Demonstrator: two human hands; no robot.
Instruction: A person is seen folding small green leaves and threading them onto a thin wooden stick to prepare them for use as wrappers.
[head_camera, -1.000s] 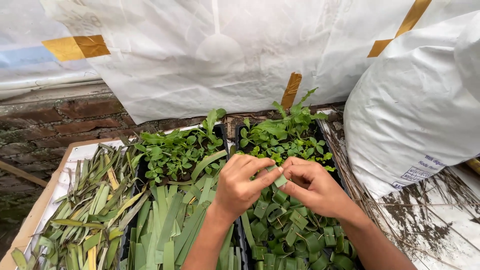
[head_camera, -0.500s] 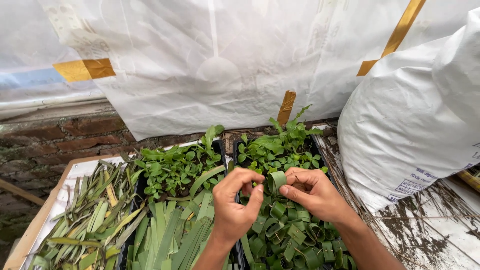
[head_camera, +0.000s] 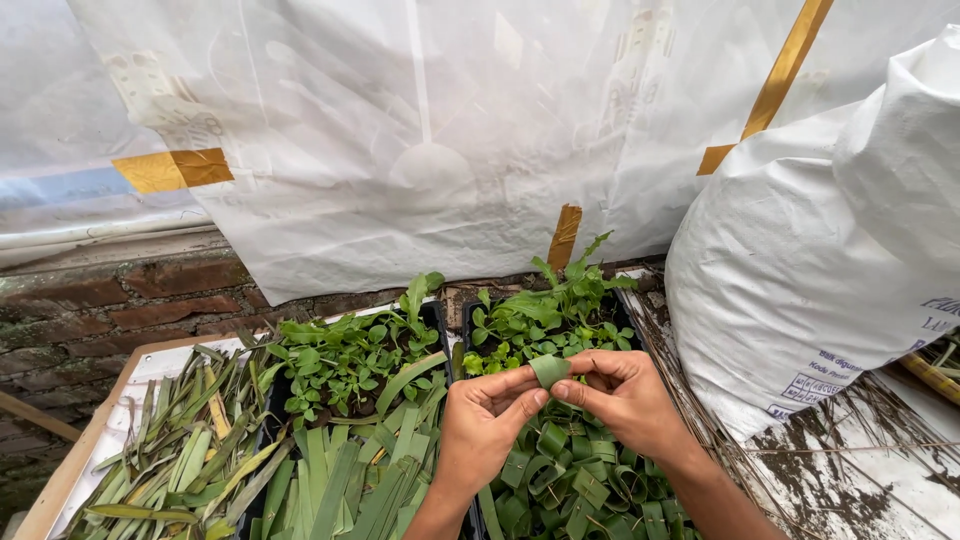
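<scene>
We saw the left hand (head_camera: 487, 425) and right hand (head_camera: 625, 400) pinching a folded leaf strip (head_camera: 549, 370) between their fingertips, above a black tray (head_camera: 466, 318) of leaf loops (head_camera: 575, 485). Seedlings (head_camera: 345, 365) grew behind; a white sack (head_camera: 830, 260) stood right.

Head view, downward, seemingly close

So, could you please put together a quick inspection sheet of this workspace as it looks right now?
Surface: white sheet, soil-stained, strewn with dry stalks.
Job's things: folded leaf strip pinched by both hands; black tray of leaf rings beneath.
Clutter: long cut leaves on a board; flat leaf strips; seedlings behind.
Grippers: left hand and right hand, fingertips on the strip.
Cables: nothing seen.
Surroundings: white plastic sheeting with yellow tape, brick wall, large white sack.
</scene>
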